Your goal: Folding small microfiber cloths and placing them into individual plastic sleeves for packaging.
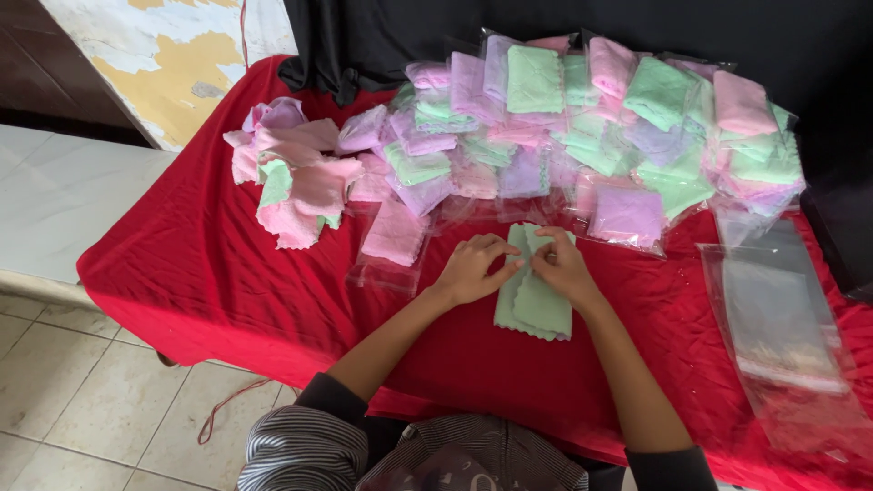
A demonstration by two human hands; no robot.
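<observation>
While the green cloth (535,295) lies on the red bench (227,273), long axis running away from the person, both hands pinch its far end: left hand (473,268) at the left edge, right hand (564,266) on top, fingers curled closed. Bagged cloths (582,127) pile just beyond the cloth; empty clear bags (773,309) sit to its right.

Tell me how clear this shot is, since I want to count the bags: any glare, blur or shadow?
Head view: soft even daylight, sharp overall; sheen on the clear bags at right; both hands crisp on the green cloth; black backdrop dark, detail lost.
</observation>
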